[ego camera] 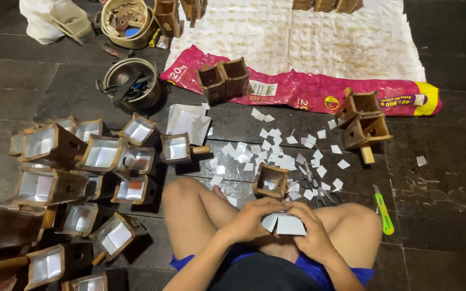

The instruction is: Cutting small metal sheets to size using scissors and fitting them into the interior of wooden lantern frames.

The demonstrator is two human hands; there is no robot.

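- Head view: person sits cross-legged on a dark tiled floor [449, 215]; both hands meet over the lap.
- Left hand [252, 218] and right hand [311, 231] both grasp one folded white paper piece [282, 223], fingers curled about its edges. The paper sits between the two hands, above the crossed legs.
- Small wooden box [271, 180] stands on the floor just beyond the hands, open top up, white lining showing inside.
- Scattered white paper squares [276, 151] lie on the floor past that box; scissors [316, 191] lie among them, near the right knee.
- Green utility knife [384, 210] lies on the floor to the right of the right leg.
- Cluster of paper-lined wooden boxes [71, 178] crowds the floor on the left, several tilted.
- Unlined wooden boxes [363, 121] stand at the right, touching a pink plastic sack [297, 86].
- Round metal tin [133, 83] with tools sits upper left.
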